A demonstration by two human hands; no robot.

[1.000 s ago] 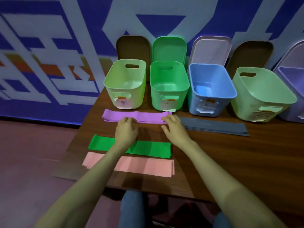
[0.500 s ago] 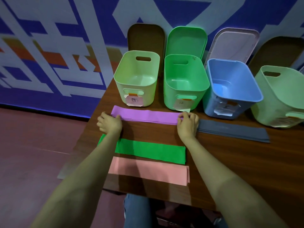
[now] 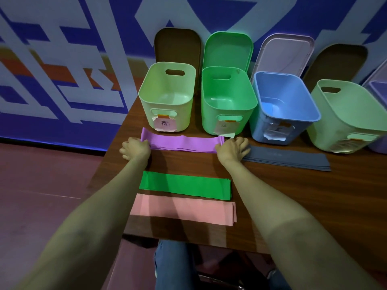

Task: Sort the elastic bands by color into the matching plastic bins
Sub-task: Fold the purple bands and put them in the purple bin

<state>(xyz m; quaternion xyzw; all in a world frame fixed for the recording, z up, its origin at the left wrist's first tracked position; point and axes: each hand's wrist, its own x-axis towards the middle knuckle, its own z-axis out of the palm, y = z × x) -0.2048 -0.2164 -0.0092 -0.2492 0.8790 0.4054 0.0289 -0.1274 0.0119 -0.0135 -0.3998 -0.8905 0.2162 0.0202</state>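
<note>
A flat stack of purple elastic bands (image 3: pixel 182 143) lies on the wooden table (image 3: pixel 314 195) in front of the bins. My left hand (image 3: pixel 135 147) grips its left end and my right hand (image 3: pixel 233 148) grips its right end. Nearer me lie a green stack (image 3: pixel 185 186) and a pink stack (image 3: pixel 183 209). A grey stack (image 3: pixel 287 159) lies to the right, its left end under my right hand. Behind stand a pale green bin (image 3: pixel 167 97), a green bin (image 3: pixel 227 99), a blue bin (image 3: pixel 282 105), another pale green bin (image 3: pixel 349 116) and part of a purple bin (image 3: pixel 379 91).
Lids lean against the blue and white wall behind the bins: brown (image 3: pixel 177 46), green (image 3: pixel 228 49), lilac (image 3: pixel 284 53), brown (image 3: pixel 337 61). Paper labels are taped to the bins' fronts. The table's left edge runs close beside my left hand, with reddish floor (image 3: pixel 52 185) beyond.
My hands have spread apart from the middle of the purple stack to its two ends and closed on them. The camera has moved closer.
</note>
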